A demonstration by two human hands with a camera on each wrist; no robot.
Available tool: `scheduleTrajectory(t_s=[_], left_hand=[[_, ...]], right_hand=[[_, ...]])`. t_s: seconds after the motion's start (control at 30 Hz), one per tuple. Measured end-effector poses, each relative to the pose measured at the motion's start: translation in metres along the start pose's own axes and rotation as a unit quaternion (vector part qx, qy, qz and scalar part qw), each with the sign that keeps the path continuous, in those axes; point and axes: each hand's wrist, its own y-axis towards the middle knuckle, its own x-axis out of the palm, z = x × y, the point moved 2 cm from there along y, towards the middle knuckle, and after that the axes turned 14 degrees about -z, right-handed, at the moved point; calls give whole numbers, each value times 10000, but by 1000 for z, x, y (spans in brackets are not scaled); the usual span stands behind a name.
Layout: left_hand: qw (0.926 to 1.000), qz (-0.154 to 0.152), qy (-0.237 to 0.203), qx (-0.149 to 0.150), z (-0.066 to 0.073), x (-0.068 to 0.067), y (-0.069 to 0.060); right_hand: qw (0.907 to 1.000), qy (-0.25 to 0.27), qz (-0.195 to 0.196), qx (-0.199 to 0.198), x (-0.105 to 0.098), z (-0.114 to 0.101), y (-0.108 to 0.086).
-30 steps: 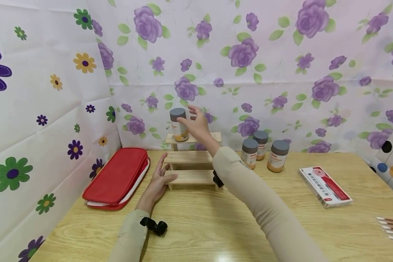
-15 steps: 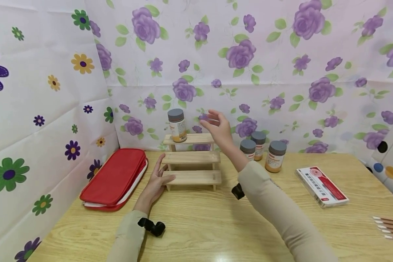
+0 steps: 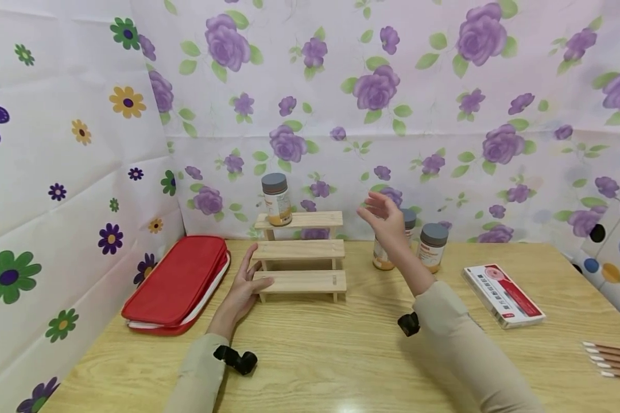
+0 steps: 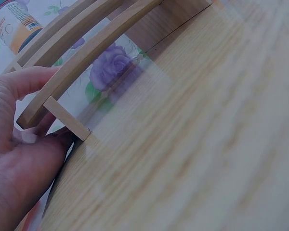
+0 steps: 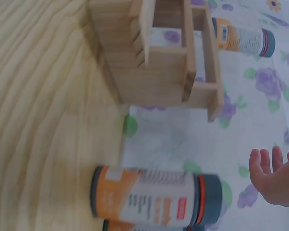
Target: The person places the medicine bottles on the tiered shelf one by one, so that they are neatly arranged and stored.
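My left hand grips the left end of the three-tier wooden rack, its thumb on the lowest shelf. The left wrist view also shows this hand around the rack's end. A grey-lidded jar stands upright at the left of the top shelf. My right hand holds nothing; its fingers are loosely bent in the air, partly covering two jars behind it. In the right wrist view the hand is off to one side of a near jar.
Another grey-lidded jar stands at the right of the covered two. A red zip case lies left of the rack. On the right are a flat white-and-red box and several thin brown sticks with white tips. Patterned cloth hangs behind.
My right hand has let go of the jar on the top shelf and moved right and down, over towards the other jars. My left hand keeps its grip on the rack.
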Motion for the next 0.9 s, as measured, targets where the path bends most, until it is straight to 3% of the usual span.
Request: scheduleTrajectory(t_s=[0.17, 0.5, 0.9], left_hand=[[9999, -75, -107, 65, 0, 0, -1], [9999, -53, -93, 111, -3, 1, -2], [9997, -71, -111, 181, -1, 1, -1]], right_hand=[[9998, -113, 145, 105, -19, 15, -12], [9987, -316, 395, 83, -53, 19, -34], [9838, -213, 1757, 284, -92, 30, -48]])
